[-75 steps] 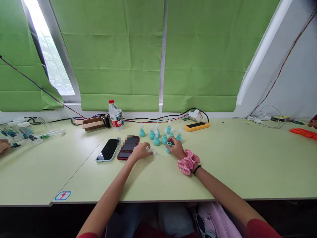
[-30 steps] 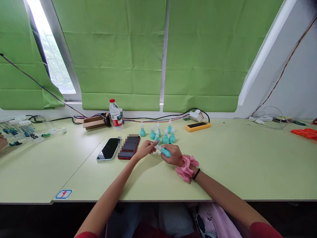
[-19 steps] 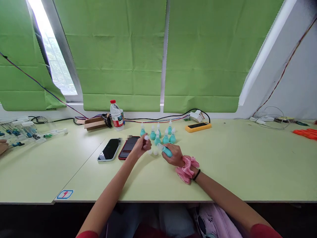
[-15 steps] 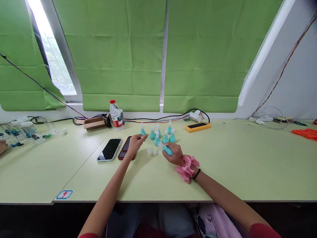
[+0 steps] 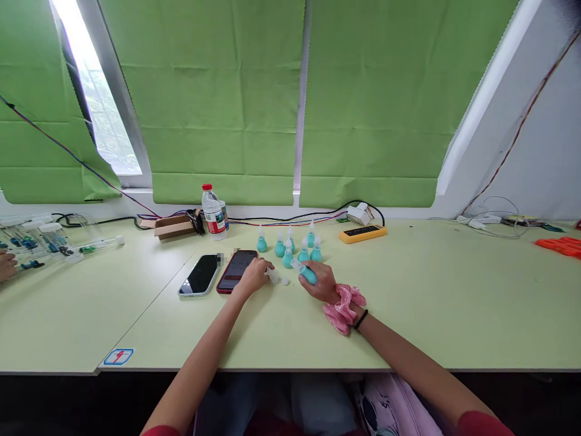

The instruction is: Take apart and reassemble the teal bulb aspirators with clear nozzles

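Note:
My right hand (image 5: pixel 321 282) is closed around a teal squeeze bulb (image 5: pixel 308 275), whose clear nozzle points up and to the left. My left hand (image 5: pixel 255 276) is low over the table beside the red-edged phone, its fingertips closed at a small translucent cap (image 5: pixel 273 275). Just right of that lies a second small white cap (image 5: pixel 285 280). Behind both hands, several more teal bulbs (image 5: pixel 279 247) with pale tips stand upright in a loose group.
Left of my hands lie a red-edged phone (image 5: pixel 232 275) and a pale-edged phone (image 5: pixel 200 276). Farther back are a water bottle (image 5: pixel 213 213), a cardboard box (image 5: pixel 173 226) and a yellow power strip (image 5: pixel 362 234). Another person's hand (image 5: pixel 6 266) shows at the left edge, near clear tubes (image 5: pixel 49 236).
My left hand has come down toward me, away from the standing bulbs, to the left cap. My right hand holds its bulb in nearly the same place.

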`<state>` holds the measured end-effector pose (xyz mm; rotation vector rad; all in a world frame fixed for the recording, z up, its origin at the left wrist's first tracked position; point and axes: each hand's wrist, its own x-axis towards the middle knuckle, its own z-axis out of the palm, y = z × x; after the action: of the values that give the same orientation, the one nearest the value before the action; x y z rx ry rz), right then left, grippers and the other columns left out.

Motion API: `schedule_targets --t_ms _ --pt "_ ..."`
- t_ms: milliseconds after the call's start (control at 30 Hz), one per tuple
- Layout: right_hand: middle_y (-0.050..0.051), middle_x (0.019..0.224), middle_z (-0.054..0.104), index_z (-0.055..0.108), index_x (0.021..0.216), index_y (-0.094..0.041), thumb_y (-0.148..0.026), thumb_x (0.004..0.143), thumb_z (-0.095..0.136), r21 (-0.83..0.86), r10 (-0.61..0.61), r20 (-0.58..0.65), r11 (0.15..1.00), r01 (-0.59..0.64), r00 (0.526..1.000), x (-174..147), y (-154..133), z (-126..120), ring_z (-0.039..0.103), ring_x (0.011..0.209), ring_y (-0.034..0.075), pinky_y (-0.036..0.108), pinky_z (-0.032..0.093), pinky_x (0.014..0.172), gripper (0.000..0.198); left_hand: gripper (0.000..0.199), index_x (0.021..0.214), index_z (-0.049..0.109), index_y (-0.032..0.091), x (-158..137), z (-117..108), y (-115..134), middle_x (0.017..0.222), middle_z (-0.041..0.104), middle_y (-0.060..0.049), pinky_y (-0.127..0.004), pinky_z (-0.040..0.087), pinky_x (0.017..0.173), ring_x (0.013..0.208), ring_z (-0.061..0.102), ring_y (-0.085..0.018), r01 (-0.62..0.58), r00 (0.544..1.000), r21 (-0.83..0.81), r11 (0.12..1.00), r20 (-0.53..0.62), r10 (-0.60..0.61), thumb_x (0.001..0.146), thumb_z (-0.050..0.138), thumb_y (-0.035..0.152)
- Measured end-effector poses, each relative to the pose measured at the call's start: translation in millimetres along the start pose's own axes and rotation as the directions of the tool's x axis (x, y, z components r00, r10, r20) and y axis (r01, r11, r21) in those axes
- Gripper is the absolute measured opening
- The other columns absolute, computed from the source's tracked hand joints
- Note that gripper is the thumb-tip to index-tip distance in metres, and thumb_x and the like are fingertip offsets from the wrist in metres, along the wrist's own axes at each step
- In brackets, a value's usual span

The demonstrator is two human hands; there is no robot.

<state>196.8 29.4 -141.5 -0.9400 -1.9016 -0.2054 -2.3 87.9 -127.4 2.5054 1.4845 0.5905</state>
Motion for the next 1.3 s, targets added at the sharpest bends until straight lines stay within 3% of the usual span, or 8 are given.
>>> schedule_targets --t_ms 200,300,400,633,900,1067,1300 --pt "0.005 0.078 0.059 0.05 0.088 -0.019 -0.025 0.071 0.044 0.082 0.05 0.051 0.995 -0.054 0.997 -1.0 1.7 0.8 0.054 0.07 0.018 0.031 0.041 0.063 0.019 0.05 0.098 0.057 0.023 -4.9 -6.2 6.1 0.073 0.058 -0.002 -0.029 0.036 0.071 0.08 0.051 -0.02 -0.021 0.999 -0.023 1.0 0.032 0.022 0.054 0.046 0.0" --pt "0.006 0.081 0.058 0.051 0.088 -0.019 -0.025 0.07 0.045 0.155 0.088 0.085 0.983 -0.101 0.992 -1.4 0.9 1.0 0.053 0.072 0.019 0.032 0.041 0.066 0.02 0.047 0.099 0.055 0.023 -5.5 -9.8 11.2 0.076 0.059 -0.004 -0.034 0.034 0.072 0.084 0.05 -0.022 0.001 0.999 -0.063 0.998 -0.046 -0.004 0.06 0.04 0.001" --pt "0.004 0.072 0.057 0.051 0.083 -0.018 -0.027 0.071 0.044 0.251 0.163 0.111 0.95 -0.186 0.98 -2.4 -0.7 4.1 0.052 0.065 0.017 0.03 0.041 0.062 0.016 0.037 0.098 0.055 0.02 -6.0 -12.0 20.8 0.082 0.059 -0.005 -0.034 0.033 0.076 0.087 0.048 -0.021 -0.007 0.987 -0.147 0.989 -0.158 -0.016 0.068 0.038 0.008" --pt "-0.001 0.049 0.051 0.047 0.074 -0.018 -0.028 0.078 0.031 0.53 0.326 0.292 0.727 -0.436 0.899 -5.5 -0.9 19.9 0.047 0.04 0.012 0.024 0.04 0.039 0.019 0.019 0.077 0.064 0.018 -11.3 -5.8 42.6 0.074 0.063 -0.002 -0.022 0.038 0.062 0.071 0.051 -0.013 -0.189 0.969 -0.427 0.884 -0.228 0.096 0.067 0.055 0.032" --pt "-0.001 0.045 0.049 0.046 0.068 -0.019 -0.033 0.073 0.033 0.657 0.366 0.472 0.461 -0.597 0.802 -0.9 -4.7 17.1 0.043 0.033 0.012 0.026 0.036 0.033 0.019 0.031 0.068 0.067 0.012 -7.6 3.7 38.5 0.066 0.065 -0.005 -0.022 0.04 0.053 0.06 0.054 -0.014 -0.168 0.982 -0.674 0.719 -0.182 0.059 0.064 0.057 0.041" --pt "0.0 0.044 0.048 0.047 0.065 -0.021 -0.036 0.069 0.036 0.679 0.382 0.514 0.365 -0.637 0.768 -0.3 -7.1 16.3 0.04 0.032 0.013 0.027 0.032 0.033 0.019 0.03 0.061 0.067 0.011 -9.1 3.6 38.4 0.061 0.065 -0.005 -0.022 0.042 0.056 0.06 0.056 -0.014 -0.133 0.989 -0.751 0.647 -0.139 0.043 0.064 0.058 0.04" --pt "0.001 0.047 0.045 0.047 0.064 -0.021 -0.038 0.065 0.04 0.686 0.446 0.516 0.295 -0.665 0.731 -0.6 -9.1 19.0 0.041 0.035 0.013 0.027 0.03 0.034 0.018 0.029 0.069 0.068 0.01 -8.9 8.4 37.0 0.065 0.066 -0.007 -0.022 0.043 0.054 0.06 0.057 -0.015 -0.105 0.992 -0.783 0.614 -0.126 0.008 0.063 0.06 0.038"
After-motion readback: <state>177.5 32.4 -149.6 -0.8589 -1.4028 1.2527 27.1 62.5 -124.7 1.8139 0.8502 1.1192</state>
